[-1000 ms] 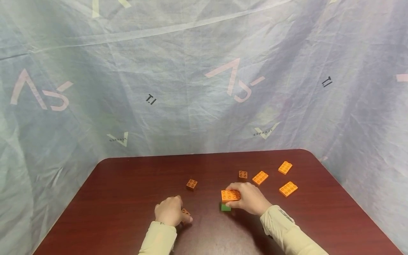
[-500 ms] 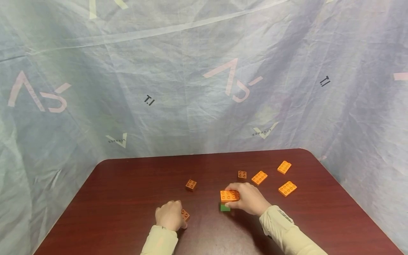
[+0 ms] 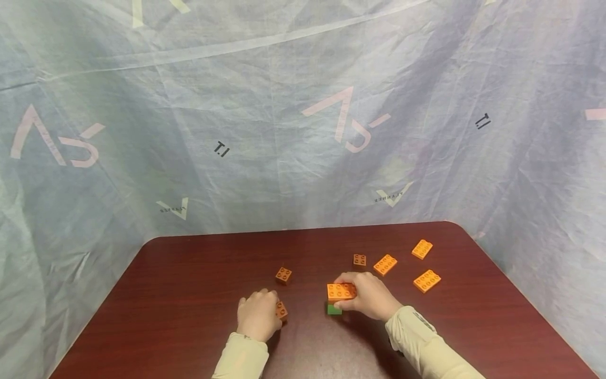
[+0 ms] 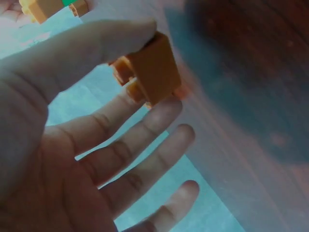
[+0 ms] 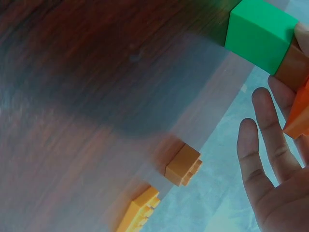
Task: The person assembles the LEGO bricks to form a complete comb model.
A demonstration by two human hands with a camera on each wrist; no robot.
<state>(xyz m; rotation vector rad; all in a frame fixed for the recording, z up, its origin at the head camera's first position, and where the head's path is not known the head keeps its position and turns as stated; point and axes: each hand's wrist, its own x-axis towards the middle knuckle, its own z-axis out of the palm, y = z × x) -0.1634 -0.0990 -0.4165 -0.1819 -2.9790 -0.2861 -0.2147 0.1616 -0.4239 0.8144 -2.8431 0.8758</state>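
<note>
The left hand (image 3: 258, 315) pinched a small brown brick (image 4: 150, 70) between thumb and forefinger, its other fingers loosely spread, low over the table (image 3: 189, 295). Just beyond lay a second brown brick (image 3: 283, 275). Near the middle, the right hand (image 3: 371, 296) gripped an orange plate (image 3: 341, 291) sitting on top of a green block (image 3: 334, 309). Further right lay a third brown brick (image 3: 359, 260) and three orange plates (image 3: 426, 280), well apart from the hands.

"T.I" on backdrop sheet (image 3: 303, 131) (mirrored)
</note>
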